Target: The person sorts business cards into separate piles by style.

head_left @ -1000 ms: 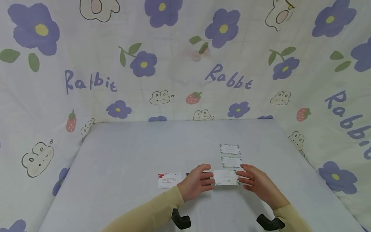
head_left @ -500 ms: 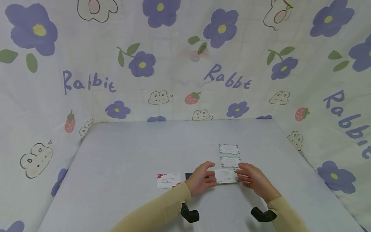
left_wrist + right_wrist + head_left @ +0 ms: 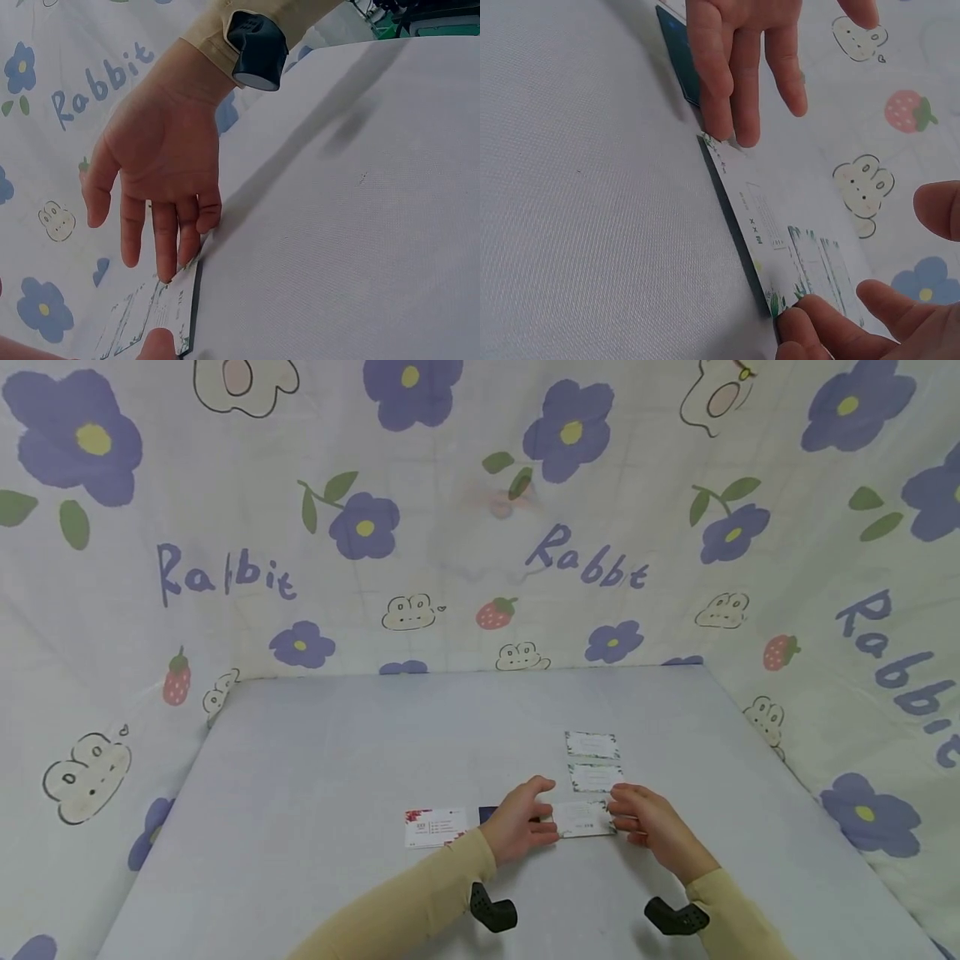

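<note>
A white business card (image 3: 583,820) with green leaf corners lies between the two hands, low at the table surface. My left hand (image 3: 521,822) has its fingers extended, the tips at the card's left edge and the thumb held apart. At the card's opposite end, my right hand (image 3: 660,831) touches the corner with loosely bent fingertips, its thumb free of the card. In the right wrist view, the card (image 3: 746,217) has a dark strip of shadow along its near edge. A dark blue card (image 3: 676,56) is partly hidden behind the left hand.
Two more leaf-bordered cards, an upper one (image 3: 592,744) and a lower one (image 3: 596,777), lie just beyond the hands. A white card with red flowers (image 3: 435,827) is on the left. Printed cloth (image 3: 450,527) hangs around the pale table (image 3: 337,752).
The card has come down lower between the hands. Since a second ago, the left hand has shifted right and the right hand slightly left, closer together; the other cards stay put.
</note>
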